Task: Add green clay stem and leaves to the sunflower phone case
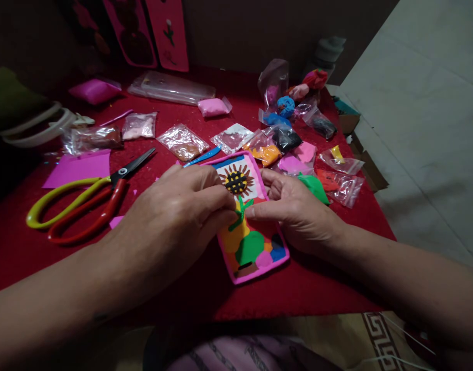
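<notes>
A phone case covered in coloured clay, with a pink rim, is held tilted above the red cloth. A brown-petalled sunflower with a black-and-yellow centre decorates its upper part, over a green clay stem. My right hand grips the case's right side, thumb on the face and fingers curled behind the edge. Over the left side bends my left hand, its fingers pinched together beside the stem. What those fingertips hold, if anything, is hidden. Part of a blue clay tool shows just beyond the case.
Scissors with yellow and red handles lie at left beside a pink sheet. Several clay bags, including an orange one, lie behind and right. Clear packaged cases lie farther back. Green clay sits near my right hand.
</notes>
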Action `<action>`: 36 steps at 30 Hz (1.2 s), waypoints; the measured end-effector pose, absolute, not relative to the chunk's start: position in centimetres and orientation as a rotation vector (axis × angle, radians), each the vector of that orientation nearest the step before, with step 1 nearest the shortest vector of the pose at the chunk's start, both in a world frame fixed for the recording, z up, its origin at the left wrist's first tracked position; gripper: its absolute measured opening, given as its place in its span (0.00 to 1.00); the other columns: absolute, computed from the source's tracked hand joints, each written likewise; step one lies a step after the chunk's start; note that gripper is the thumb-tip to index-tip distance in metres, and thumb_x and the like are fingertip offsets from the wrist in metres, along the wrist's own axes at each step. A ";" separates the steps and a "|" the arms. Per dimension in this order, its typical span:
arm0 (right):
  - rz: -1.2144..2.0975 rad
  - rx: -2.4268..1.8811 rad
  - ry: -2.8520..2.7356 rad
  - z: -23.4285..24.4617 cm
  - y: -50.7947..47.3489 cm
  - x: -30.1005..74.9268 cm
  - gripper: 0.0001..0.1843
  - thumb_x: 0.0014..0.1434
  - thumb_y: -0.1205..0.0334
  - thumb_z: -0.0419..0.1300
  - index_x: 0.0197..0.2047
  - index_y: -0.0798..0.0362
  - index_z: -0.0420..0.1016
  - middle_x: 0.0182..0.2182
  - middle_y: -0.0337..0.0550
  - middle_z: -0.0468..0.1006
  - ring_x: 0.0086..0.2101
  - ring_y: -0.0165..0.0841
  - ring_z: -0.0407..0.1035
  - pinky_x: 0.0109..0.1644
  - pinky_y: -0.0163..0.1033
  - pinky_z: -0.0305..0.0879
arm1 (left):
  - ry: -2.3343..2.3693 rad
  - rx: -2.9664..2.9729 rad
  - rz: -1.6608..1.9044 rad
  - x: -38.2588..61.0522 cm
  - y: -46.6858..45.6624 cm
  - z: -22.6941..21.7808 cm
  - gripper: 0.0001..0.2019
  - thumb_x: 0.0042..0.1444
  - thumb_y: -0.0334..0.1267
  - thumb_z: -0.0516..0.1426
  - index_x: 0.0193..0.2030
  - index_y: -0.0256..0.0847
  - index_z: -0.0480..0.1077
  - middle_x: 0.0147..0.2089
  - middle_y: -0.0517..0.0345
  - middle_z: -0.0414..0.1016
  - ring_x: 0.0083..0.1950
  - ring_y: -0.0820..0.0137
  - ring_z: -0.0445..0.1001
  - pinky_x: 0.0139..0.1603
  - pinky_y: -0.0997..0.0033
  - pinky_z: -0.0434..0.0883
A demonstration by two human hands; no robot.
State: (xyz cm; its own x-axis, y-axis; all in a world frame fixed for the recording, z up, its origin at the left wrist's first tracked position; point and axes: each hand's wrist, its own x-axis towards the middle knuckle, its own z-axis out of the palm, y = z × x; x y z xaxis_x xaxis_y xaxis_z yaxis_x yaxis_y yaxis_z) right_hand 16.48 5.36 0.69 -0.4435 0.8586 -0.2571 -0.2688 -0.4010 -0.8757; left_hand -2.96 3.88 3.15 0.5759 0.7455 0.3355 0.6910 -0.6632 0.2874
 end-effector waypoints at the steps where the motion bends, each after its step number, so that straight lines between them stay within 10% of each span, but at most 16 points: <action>1: 1.924 -0.942 -1.016 0.6 5.4 16.5 0.21 0.41 0.73 0.71 0.38 0.49 0.71 0.36 0.38 0.85 0.37 0.37 0.80 0.50 0.45 0.77 | 1.223 2.677 0.663 -2.9 3.9 3.1 0.16 0.65 0.37 0.50 0.31 0.44 0.77 0.34 0.53 0.75 0.34 0.63 0.72 0.34 0.62 0.65; 20: 1.914 -1.074 -1.009 0.7 5.1 16.4 0.27 0.42 0.67 0.77 0.47 0.52 0.76 0.45 0.45 0.84 0.43 0.40 0.79 0.55 0.49 0.75 | 1.501 2.514 0.711 -4.6 3.8 4.1 0.06 0.66 0.39 0.53 0.45 0.45 0.71 0.42 0.59 0.74 0.37 0.68 0.71 0.37 0.66 0.65; 36: 1.914 -1.061 -1.003 0.8 5.0 16.3 0.27 0.42 0.68 0.76 0.47 0.51 0.76 0.41 0.42 0.84 0.40 0.38 0.79 0.52 0.44 0.75 | 1.509 2.356 0.761 -2.7 3.8 2.8 0.19 0.59 0.47 0.53 0.54 0.41 0.62 0.53 0.45 0.68 0.56 0.51 0.69 0.57 0.47 0.72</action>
